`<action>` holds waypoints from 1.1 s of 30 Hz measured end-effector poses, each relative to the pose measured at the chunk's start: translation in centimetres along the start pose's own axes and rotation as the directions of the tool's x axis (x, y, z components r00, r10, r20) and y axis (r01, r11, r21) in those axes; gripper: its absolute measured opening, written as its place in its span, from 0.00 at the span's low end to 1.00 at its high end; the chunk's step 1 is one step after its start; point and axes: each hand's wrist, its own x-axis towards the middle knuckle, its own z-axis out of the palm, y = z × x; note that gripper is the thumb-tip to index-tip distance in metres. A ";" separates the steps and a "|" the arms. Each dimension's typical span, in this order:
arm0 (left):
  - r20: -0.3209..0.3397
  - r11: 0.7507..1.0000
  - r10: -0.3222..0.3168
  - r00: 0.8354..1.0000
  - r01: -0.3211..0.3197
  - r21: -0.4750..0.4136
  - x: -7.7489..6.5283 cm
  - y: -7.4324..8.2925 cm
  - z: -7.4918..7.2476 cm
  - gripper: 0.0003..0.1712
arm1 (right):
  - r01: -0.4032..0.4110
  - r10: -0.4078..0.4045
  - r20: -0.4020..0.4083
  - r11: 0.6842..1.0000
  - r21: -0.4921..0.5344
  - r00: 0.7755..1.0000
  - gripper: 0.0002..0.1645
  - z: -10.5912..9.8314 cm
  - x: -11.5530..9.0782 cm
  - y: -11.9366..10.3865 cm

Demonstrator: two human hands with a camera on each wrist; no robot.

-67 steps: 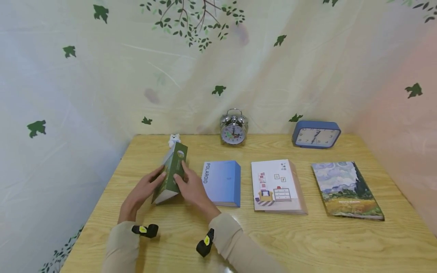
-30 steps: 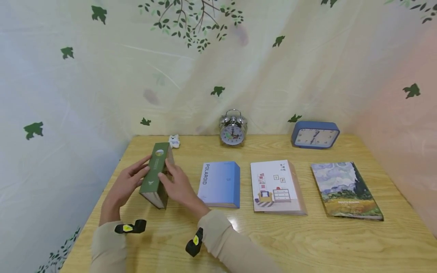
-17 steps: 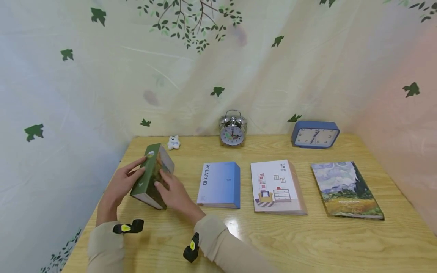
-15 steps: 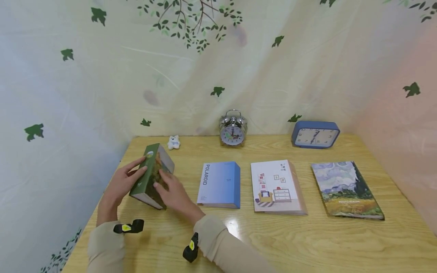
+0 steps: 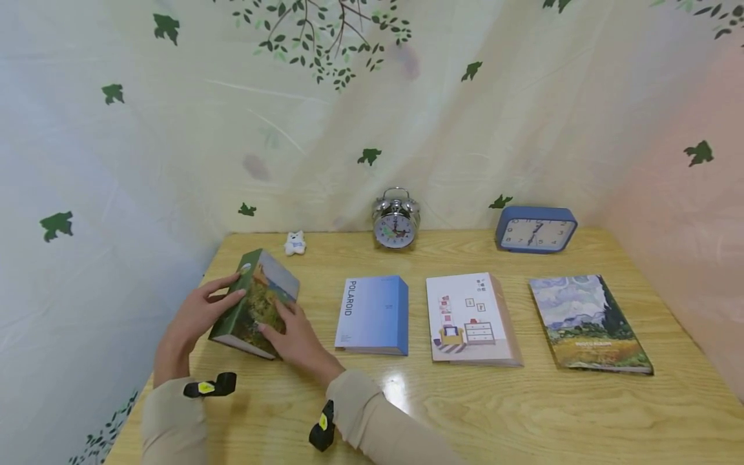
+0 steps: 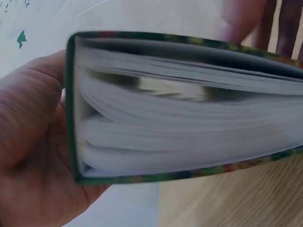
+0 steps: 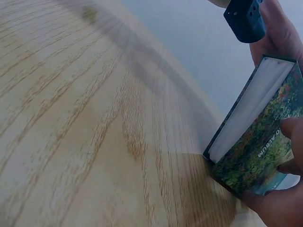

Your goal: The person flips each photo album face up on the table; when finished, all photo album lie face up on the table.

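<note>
From my remote seat, I see the left hand (image 5: 194,316) gripping the thick green album (image 5: 263,292) by its spine at the counter's (image 5: 465,413) left end; it's tilted, so that grip probably steadies it. "ALBUM" reads on its cover. The right hand (image 5: 302,342) grips the opposite side, presumably sharing the weight. Behind sits a white figurine (image 5: 295,243). Next come a blue album (image 5: 372,316) marked "POLAROID", a silver alarm clock (image 5: 396,223), a white album (image 5: 472,318) with script too small for me, a blue clock (image 5: 537,230) and a landscape-covered album (image 5: 589,316) lettered "PHOTO ALBUM", likely spaced for visibility.
</note>
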 end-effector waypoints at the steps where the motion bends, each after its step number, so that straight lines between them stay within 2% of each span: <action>1: 0.009 1.000 -0.002 1.000 0.002 0.002 0.0 -0.1 -0.1 0.41 | -0.007 0.007 -0.005 1.000 -0.002 1.000 0.40 0.0 0.0 0.0; 7: 0.040 0.999 -0.028 0.999 0.027 0.028 -0.2 -0.8 -0.3 0.42 | -0.058 0.057 -0.043 0.998 -0.028 0.997 0.42 0.3 -0.1 0.3; 12: 0.040 0.998 -0.060 0.997 0.059 0.025 -0.2 -1.7 -0.2 0.43 | -0.061 0.058 -0.063 0.997 -0.049 0.996 0.45 0.5 0.0 0.7; 16: 0.050 0.996 -0.085 0.995 0.084 0.010 -0.1 -2.3 -0.1 0.41 | -0.037 0.033 -0.058 0.997 -0.074 0.998 0.45 0.9 0.1 1.1; 20: 0.057 0.992 -0.122 0.991 0.119 0.044 -0.1 -3.0 0.0 0.41 | -0.001 -0.004 -0.048 0.993 -0.115 0.999 0.46 1.3 0.1 1.3; 28: 0.013 0.966 -0.183 0.983 0.177 0.190 0.5 -4.4 0.4 0.40 | 0.021 -0.029 -0.041 0.983 -0.182 0.999 0.44 1.6 0.2 1.4; 33: -0.003 0.963 -0.204 0.979 0.201 0.180 0.5 -5.1 0.8 0.38 | 0.042 -0.049 -0.029 0.975 -0.217 0.998 0.43 1.9 0.3 1.6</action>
